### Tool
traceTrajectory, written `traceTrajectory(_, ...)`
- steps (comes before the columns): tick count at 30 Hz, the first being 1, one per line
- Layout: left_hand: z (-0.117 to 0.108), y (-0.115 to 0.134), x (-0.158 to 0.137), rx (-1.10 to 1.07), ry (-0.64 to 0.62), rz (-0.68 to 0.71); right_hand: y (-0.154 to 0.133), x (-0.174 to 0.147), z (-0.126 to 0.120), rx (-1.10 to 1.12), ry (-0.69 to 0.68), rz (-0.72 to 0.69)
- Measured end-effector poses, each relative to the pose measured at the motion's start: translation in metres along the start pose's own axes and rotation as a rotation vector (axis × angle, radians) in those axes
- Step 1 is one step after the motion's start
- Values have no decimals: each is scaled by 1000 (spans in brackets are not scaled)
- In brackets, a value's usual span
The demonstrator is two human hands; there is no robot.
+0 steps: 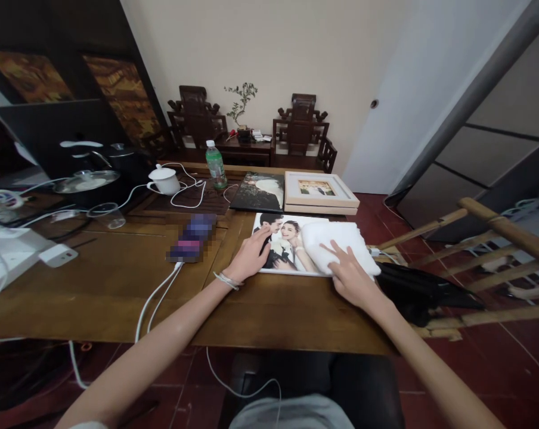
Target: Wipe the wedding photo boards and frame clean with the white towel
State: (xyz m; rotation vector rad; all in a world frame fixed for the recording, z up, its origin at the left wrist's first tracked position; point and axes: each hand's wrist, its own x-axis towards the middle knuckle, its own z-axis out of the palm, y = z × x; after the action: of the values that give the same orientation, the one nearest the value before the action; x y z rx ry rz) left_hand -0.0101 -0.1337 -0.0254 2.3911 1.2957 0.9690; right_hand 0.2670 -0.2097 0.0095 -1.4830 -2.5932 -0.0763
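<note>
Here, right of centre, a white cloth [363,245] under my spread right hand [350,275] hides part of the photo [291,241]; my flattened left hand [250,255] covers its left edge.

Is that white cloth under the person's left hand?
No: the white cloth lies under the spread fingers of the right hand, while the left hand is at the left edge of the couple's picture.

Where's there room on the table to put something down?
There's bare wood on the table between the phone and the white charger block, and a strip between the couple's photo and the table's near edge. The back left is crowded: pot, lidded cup, clear plastic cup.
</note>
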Motion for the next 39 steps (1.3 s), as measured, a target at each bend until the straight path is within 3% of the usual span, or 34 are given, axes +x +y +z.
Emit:
traceTrajectory(4,1,-1,0,9,0,1,-37,-38,-5,24,12,-96)
traceTrajectory(7,1,-2,0,15,-2,1,-43,-40,-10,55,-26,-128)
traceTrajectory(16,-1,-3,0,32,-39,-17,16,62,-11,16,-50,1)
traceTrajectory(19,-2,-3,0,33,-31,-10,22,74,-7,6,-46,25)
traceTrajectory(22,-2,-2,0,39,-29,-2,14,58,-4,8,-49,1)
traceTrajectory(29,0,-2,0,46,-34,-16,-28,-24,-5,17,28,-136)
traceTrajectory(32,1,-3,0,55,-39,-16,-29,-34,-3,24,58,-185)
traceTrajectory(35,1,-4,0,55,-39,-9,-16,-16,-2,21,74,-159)
traceTrajectory(39,0,-4,0,45,-31,-5,9,33,-8,-48,45,-25)
